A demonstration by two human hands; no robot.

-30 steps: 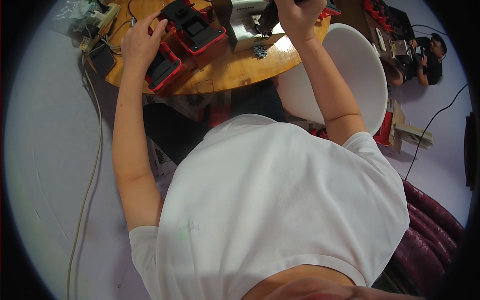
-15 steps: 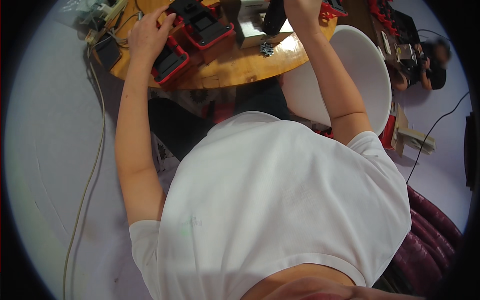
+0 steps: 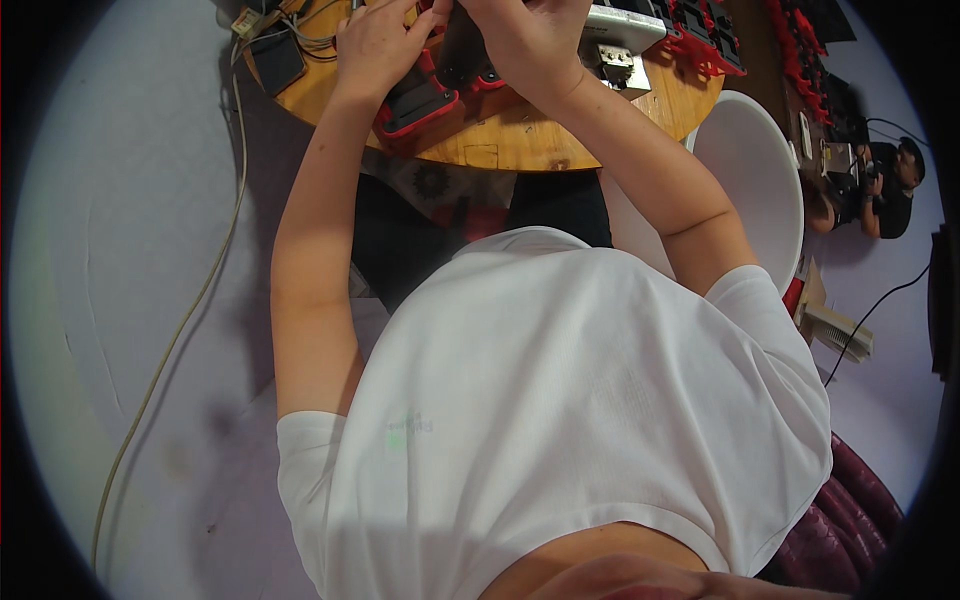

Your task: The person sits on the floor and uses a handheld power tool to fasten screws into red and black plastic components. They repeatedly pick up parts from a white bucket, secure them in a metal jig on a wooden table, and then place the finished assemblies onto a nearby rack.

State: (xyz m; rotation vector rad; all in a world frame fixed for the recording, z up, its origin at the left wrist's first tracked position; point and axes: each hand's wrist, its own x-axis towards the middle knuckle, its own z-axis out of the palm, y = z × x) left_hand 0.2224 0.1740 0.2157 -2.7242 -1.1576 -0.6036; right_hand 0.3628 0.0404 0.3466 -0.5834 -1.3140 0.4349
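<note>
My right hand [image 3: 535, 50] is wrapped round a dark cylindrical tool [image 3: 460, 50], which stands over the black-and-red casings near the top of the view. Just left of it is my left hand [image 3: 385, 48], its thumb stretched toward the tool and its fingers drawn together. Those fingertips are partly cut off by the upper edge, so whatever they pinch is hidden. One black-and-red casing [image 3: 420, 108] lies on the wooden table [image 3: 520, 150], directly below my left hand. Other red-edged pieces are mostly covered by my hands and the tool.
Right of my right hand sits a silvery metal block [image 3: 615, 62]. Beyond it are several red-and-black parts [image 3: 705, 40]. A white tub [image 3: 750, 150] stands against the table's right side. Cables and a dark flat box [image 3: 277, 60] are at left. Another person [image 3: 885, 185] is at far right.
My right hand has carried the dark tool leftward, from the boxes to the casings beside my left hand. My left hand's fingers have drawn in. The whole view has shifted slightly.
</note>
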